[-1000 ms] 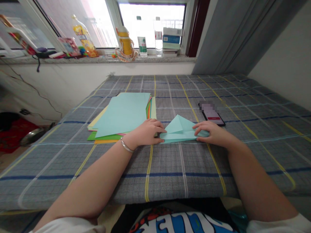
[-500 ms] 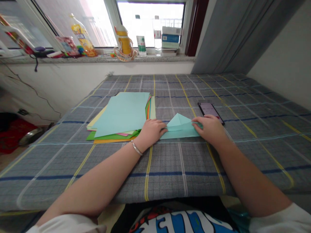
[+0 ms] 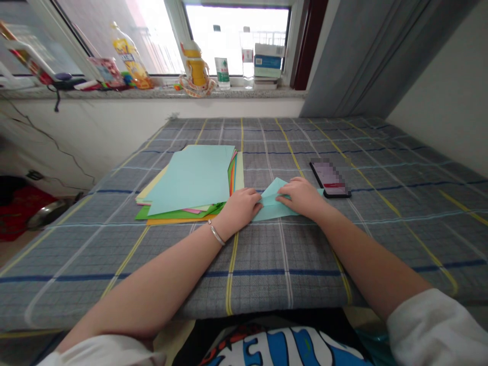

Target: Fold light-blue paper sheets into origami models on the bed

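A light-blue sheet of paper (image 3: 271, 202), folded to a peak at its far side, lies on the plaid cloth between my hands. My left hand (image 3: 242, 207) grips its left end, fingers closed, with a silver bangle on the wrist. Across the middle of the fold rests my right hand (image 3: 301, 197), its fingers pressed together on the paper and covering most of the right half. Left of my left hand is a stack of coloured paper (image 3: 192, 178) with a light-blue sheet on top and green, orange and yellow edges showing.
A phone (image 3: 330, 179) lies just beyond my right hand. The plaid cloth (image 3: 259, 284) covers the bed-like surface. Along the windowsill (image 3: 163, 92) stand a yellow drink bottle (image 3: 131, 56), a yellow cup (image 3: 196, 68), clear bottles and a stack of boxes (image 3: 267, 63).
My right hand has slid left along the folded paper, from its right end to near the middle, uncovering the phone's lower part. My left hand has stayed at the left end.
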The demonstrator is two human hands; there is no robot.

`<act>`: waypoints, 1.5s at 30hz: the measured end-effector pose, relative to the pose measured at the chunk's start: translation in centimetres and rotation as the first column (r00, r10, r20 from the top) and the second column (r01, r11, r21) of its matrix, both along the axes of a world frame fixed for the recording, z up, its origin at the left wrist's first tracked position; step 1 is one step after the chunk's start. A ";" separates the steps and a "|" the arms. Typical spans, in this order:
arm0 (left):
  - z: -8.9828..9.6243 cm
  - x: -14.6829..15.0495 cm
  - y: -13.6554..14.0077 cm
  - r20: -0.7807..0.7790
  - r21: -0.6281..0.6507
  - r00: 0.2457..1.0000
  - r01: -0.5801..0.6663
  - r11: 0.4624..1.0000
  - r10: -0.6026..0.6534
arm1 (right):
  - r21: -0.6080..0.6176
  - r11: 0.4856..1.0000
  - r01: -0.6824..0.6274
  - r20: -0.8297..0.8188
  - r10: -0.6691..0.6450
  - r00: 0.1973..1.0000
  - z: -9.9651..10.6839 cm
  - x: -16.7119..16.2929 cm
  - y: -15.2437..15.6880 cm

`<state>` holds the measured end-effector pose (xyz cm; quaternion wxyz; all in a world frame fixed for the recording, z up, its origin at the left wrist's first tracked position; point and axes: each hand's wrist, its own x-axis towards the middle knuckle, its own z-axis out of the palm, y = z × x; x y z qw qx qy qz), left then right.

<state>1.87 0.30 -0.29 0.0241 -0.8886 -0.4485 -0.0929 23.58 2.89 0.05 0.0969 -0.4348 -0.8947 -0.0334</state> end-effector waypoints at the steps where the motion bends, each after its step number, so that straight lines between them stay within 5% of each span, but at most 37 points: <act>1: 0.0 0.0 -0.1 -0.001 0.003 1.000 -0.024 1.000 0.024 | 0.012 1.000 -0.008 -0.006 0.008 1.000 -0.2 0.0 0.2; 7: 0.2 0.0 -0.3 0.012 0.020 0.983 -0.181 0.983 0.181 | -0.015 0.999 0.038 -0.106 -0.040 0.994 -1.9 0.0 0.9; 45: -0.5 0.6 0.7 -0.042 0.020 0.970 -0.237 0.971 0.238 | 0.007 0.984 0.177 -0.167 -0.173 0.971 -3.2 -1.6 0.5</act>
